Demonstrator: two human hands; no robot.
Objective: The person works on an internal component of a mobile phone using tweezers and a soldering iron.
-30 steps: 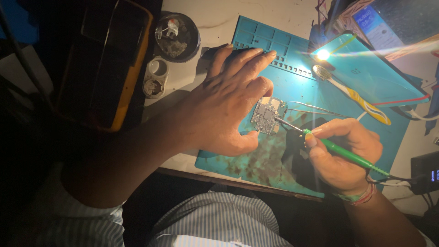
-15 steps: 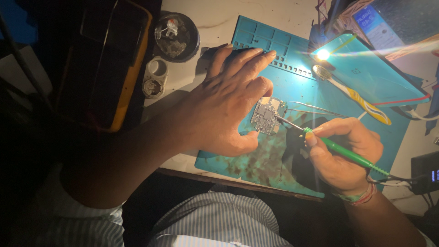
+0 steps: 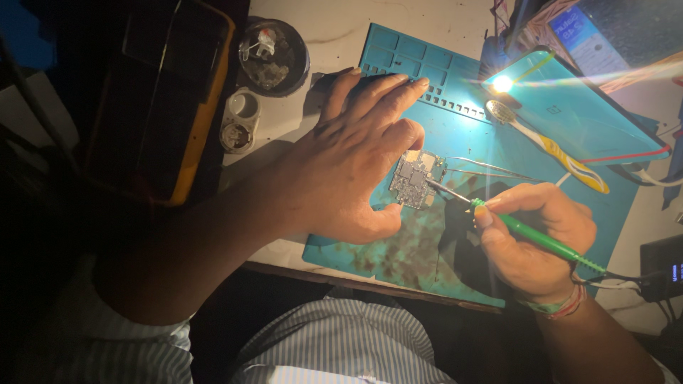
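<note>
Left hand point(image 3: 356, 160) lies open, fingers spread, thumb and forefinger bracing the small circuit board point(image 3: 416, 178) on the teal mat point(image 3: 427, 107). Right of the board, the right hand point(image 3: 533, 242) pinches a green soldering iron point(image 3: 530, 233), tip touching the board's edge. Soldering looks underway; a steady tip seems needed next. Nothing has visibly shifted since half a second ago.

A shirt point(image 3: 341, 341) with fine stripes of pale blue-grey and white is worn over the body, and the same striped cloth is seen at the upper arm. Both forearms are left bare. The left hand point(image 3: 356, 171) is unadorned; a braided band point(image 3: 562, 307) of green, white and red is worn at the wrist of the right hand point(image 3: 533, 238).
</note>
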